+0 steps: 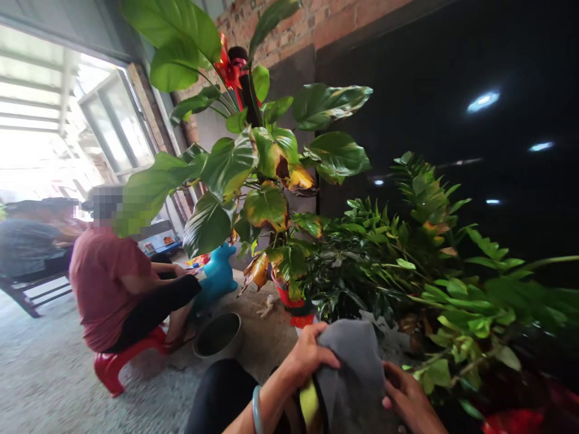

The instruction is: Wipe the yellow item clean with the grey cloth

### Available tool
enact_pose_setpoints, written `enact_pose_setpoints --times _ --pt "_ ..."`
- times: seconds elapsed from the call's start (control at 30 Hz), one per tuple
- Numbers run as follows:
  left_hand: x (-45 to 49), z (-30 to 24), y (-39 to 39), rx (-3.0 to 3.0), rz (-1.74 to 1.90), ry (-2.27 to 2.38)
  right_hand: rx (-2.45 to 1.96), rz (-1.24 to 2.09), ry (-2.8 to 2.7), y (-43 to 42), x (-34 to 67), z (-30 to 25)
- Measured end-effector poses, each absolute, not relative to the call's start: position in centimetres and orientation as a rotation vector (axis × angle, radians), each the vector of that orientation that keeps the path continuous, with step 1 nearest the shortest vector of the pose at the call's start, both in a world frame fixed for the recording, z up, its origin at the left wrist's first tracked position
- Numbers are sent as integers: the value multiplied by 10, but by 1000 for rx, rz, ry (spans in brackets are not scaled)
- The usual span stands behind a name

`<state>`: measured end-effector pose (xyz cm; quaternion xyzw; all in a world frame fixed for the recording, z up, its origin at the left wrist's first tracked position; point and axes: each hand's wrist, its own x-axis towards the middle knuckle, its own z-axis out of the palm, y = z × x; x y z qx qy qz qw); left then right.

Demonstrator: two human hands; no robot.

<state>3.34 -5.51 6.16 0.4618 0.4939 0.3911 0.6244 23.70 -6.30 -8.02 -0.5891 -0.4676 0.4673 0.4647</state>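
A piece of grey cloth (355, 361) hangs in front of me above my lap. My left hand (307, 352) grips its upper left edge, thumb over the front; a pale bangle (257, 410) circles that wrist. At the cloth's right edge, the fingers of my right hand (409, 395) pinch it. Beneath my left hand shows a yellow patch with a dark border (310, 404); whether it belongs to the cloth I cannot tell. The lower end of the cloth runs out of view.
A tall potted plant (266, 205) with a red bow stands ahead. Leafy plants (434, 283) crowd the right side. On the left, a person in a red shirt (106, 277) sits on a red stool (113, 367), near a round basin (219, 334) and a blue toy animal (219, 271).
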Motion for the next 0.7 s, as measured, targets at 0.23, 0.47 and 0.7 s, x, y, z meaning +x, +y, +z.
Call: enact_pose_setpoints --times 0.23,0.47,0.7 --pt "28 86 -45 821 1058 765 -1489 1208 -1258 -56 244 -87" --pt "42 56 -60 1037 916 1244 -1419 1209 -1157 -63 242 -71" --pt "-4 135 -46 1181 1264 876 -1492 1186 -1308 -64 243 -67"
